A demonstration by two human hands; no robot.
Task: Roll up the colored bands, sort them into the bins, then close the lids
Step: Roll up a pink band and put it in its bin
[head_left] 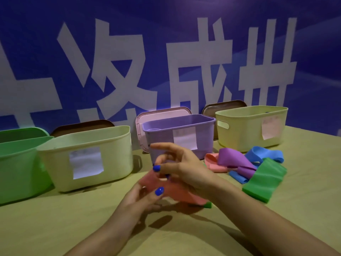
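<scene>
Both forearms reach in from the bottom edge. Left hand (145,196) grips the near end of a red band (177,191), thumb curled on top, blue nail polish. Right hand (182,167) pinches the same band's upper end with thumb and lower fingers, index finger stretched out straight. Band held just above the tan table (276,228), motion-blurred.

Loose pile to the right on the table: pink band (214,163), purple band (234,159), blue band (265,154), green band (265,180), overlapping.

Row of open bins behind: green bin (16,169), cream bin (88,156), purple bin (180,133), yellow bin (252,124). White paper labels on cream, purple and yellow; writing unreadable. Lids lean behind them: brown lid (83,126), pink lid (162,112), second brown lid (223,106).

Blue banner (166,43) behind, large white Chinese characters, "成" and "册" legible.
</scene>
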